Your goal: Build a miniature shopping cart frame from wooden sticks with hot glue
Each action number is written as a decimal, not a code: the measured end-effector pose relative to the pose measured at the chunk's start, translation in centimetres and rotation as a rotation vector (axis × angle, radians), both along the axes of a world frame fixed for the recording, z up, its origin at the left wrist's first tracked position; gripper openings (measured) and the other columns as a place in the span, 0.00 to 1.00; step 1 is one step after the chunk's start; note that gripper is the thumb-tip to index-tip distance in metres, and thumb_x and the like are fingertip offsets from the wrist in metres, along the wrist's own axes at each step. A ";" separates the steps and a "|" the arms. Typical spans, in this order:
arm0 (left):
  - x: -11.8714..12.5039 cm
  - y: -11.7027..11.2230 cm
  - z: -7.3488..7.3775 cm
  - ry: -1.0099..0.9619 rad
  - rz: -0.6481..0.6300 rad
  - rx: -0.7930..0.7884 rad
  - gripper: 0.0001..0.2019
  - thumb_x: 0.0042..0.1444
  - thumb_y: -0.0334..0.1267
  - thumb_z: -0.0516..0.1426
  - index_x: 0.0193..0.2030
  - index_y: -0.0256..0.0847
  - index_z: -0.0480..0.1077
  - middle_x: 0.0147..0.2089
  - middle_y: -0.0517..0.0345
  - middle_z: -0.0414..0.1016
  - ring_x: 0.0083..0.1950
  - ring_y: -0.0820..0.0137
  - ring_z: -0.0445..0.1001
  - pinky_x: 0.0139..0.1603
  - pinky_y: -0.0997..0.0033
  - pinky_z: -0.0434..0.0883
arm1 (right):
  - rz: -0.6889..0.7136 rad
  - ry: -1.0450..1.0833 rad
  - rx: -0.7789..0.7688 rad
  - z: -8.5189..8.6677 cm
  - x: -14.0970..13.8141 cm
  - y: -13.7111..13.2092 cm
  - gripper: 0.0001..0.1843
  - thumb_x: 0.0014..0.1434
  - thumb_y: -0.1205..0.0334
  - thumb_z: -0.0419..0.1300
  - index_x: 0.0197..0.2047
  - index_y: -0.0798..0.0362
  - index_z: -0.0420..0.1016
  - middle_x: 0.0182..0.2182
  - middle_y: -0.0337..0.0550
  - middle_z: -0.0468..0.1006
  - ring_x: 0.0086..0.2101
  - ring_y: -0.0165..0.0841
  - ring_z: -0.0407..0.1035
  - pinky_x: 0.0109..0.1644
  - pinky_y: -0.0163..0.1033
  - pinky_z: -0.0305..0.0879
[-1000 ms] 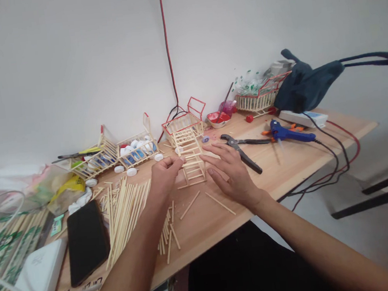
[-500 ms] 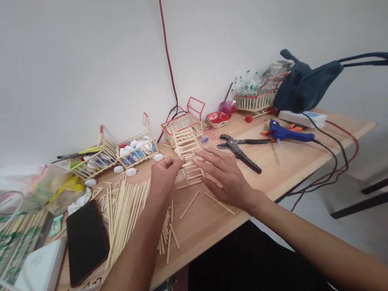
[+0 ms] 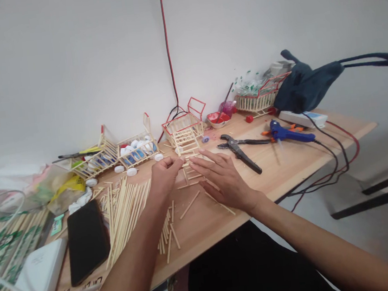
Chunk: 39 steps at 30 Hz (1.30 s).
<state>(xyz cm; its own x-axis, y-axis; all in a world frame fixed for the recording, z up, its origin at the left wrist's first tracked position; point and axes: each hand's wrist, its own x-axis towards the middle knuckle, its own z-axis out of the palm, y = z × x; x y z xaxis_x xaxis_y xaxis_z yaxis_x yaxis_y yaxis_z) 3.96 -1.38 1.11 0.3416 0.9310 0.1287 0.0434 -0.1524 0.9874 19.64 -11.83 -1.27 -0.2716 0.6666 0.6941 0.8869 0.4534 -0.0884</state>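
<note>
Position: the frame (image 3: pixel 187 142), built of thin sticks like a short ladder, is at the centre of the frame of view, above the table (image 3: pixel 274 169). Its long axis runs up and down the picture, from just below the red-rimmed cart (image 3: pixel 181 121) toward the near table edge.

Left hand (image 3: pixel 165 176): grip narrow, thumb against forefinger at the left side of the frame. It appears to hold a side rail; the exact stick pinched is too small to tell.

Right hand (image 3: pixel 224 177): grip wide, fingers extended over the lower right part of the frame. Contact cannot be confirmed.

Governing relation: the frame lies directly right of the left grip and left of the right palm, its long axis crossing the line between the hands. Both hands are close; the left is the nearer, at the rail.

Adjacent items: the stick pile (image 3: pixel 127 209) lies left of centre, partly behind the left forearm. A loose stick (image 3: pixel 189 205) lies below the frame. Pliers (image 3: pixel 243 151) and a glue gun (image 3: pixel 290 133) lie to the right.
</note>
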 end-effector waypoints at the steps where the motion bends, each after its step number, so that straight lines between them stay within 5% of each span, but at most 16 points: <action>1: 0.0 0.0 0.0 0.002 -0.001 0.000 0.13 0.45 0.45 0.62 0.22 0.36 0.71 0.21 0.64 0.65 0.25 0.76 0.58 0.30 0.74 0.58 | 0.000 0.004 -0.001 0.0 0.0 0.0 0.27 0.63 0.65 0.53 0.65 0.49 0.60 0.61 0.47 0.67 0.66 0.40 0.49 0.62 0.51 0.52; 26: 0.0 0.0 0.1 -0.002 -0.001 0.006 0.13 0.45 0.44 0.62 0.22 0.36 0.71 0.21 0.64 0.64 0.25 0.77 0.58 0.30 0.74 0.57 | 0.005 0.013 -0.009 0.0 0.0 0.0 0.26 0.63 0.65 0.52 0.64 0.51 0.61 0.62 0.45 0.66 0.66 0.41 0.49 0.62 0.51 0.52; 33: 0.0 0.2 -0.1 0.008 0.002 0.006 0.13 0.46 0.44 0.62 0.22 0.36 0.71 0.22 0.64 0.65 0.25 0.77 0.59 0.30 0.75 0.58 | -0.087 0.188 0.102 -0.1 0.5 0.0 0.30 0.62 0.62 0.54 0.67 0.51 0.56 0.64 0.49 0.62 0.65 0.43 0.51 0.65 0.54 0.51; 39: 0.1 0.2 -0.3 -0.011 0.009 -0.005 0.12 0.45 0.44 0.62 0.22 0.36 0.71 0.21 0.65 0.64 0.24 0.77 0.58 0.29 0.75 0.58 | -0.095 0.193 0.113 -0.3 0.7 0.2 0.26 0.61 0.63 0.55 0.63 0.50 0.63 0.62 0.47 0.66 0.64 0.43 0.54 0.64 0.55 0.52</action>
